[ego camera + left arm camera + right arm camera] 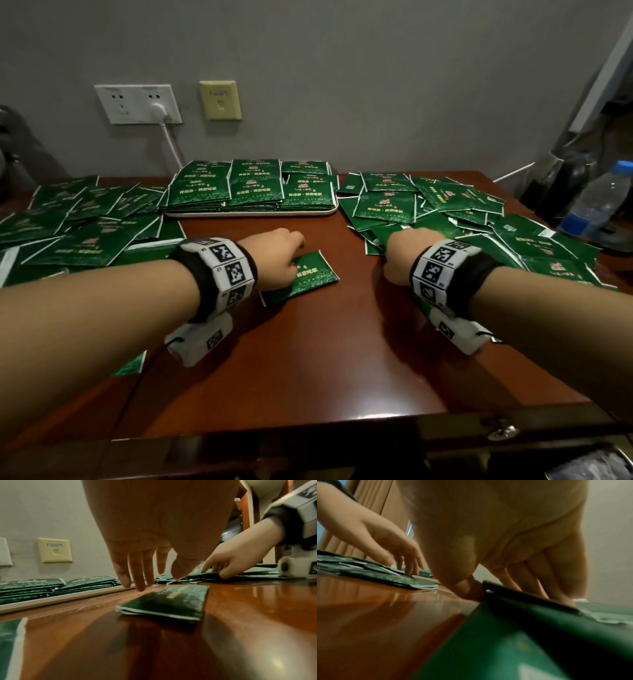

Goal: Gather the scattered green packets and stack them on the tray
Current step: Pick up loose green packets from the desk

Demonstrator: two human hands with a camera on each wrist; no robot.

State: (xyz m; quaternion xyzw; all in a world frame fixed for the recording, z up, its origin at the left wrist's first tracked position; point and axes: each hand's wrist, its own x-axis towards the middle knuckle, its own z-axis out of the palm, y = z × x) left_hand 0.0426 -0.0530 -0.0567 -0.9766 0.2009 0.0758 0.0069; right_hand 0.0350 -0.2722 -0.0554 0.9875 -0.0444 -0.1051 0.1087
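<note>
Wooden table [308,359]; right hand [406,255] pinches packet [530,601]; left hand [277,258] hovers

no text on packets [301,274] legible.

Green packets [301,277], white tray [253,213], reddish-brown table [308,359]

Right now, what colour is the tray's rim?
White, the tray rim shows best in the head view.
</note>
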